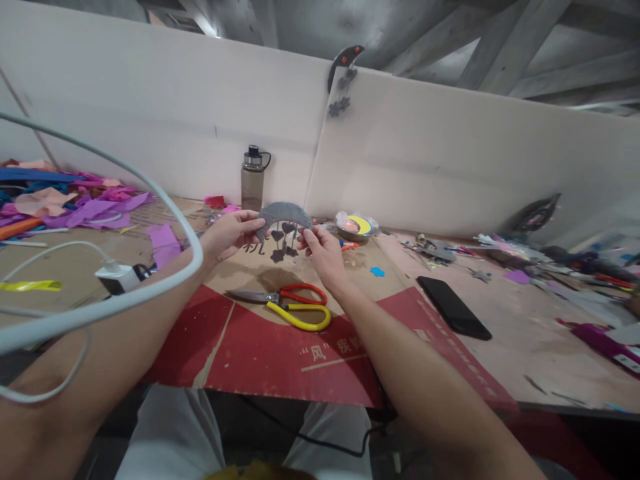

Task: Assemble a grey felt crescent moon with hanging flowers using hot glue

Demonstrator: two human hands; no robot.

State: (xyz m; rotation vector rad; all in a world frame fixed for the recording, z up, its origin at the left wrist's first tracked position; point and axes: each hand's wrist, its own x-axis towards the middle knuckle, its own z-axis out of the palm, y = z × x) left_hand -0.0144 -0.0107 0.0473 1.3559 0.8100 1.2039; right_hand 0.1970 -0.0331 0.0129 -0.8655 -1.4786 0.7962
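two ends pinched here, left hand (235,233) and right hand (325,253) each holding a tip of the grey crescent (285,211) above the bench (530,343); a light, level grip should stop those dangling hearts (277,235) and flowers (277,256) tangling.

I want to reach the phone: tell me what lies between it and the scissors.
In the head view, the right forearm crosses between the scissors and the phone, above red-printed cardboard.

A gray crescent (285,212), arching upward, is held above the tabletop (520,340), dark hearts (277,235) and flower shapes (277,256) dangling beneath it.
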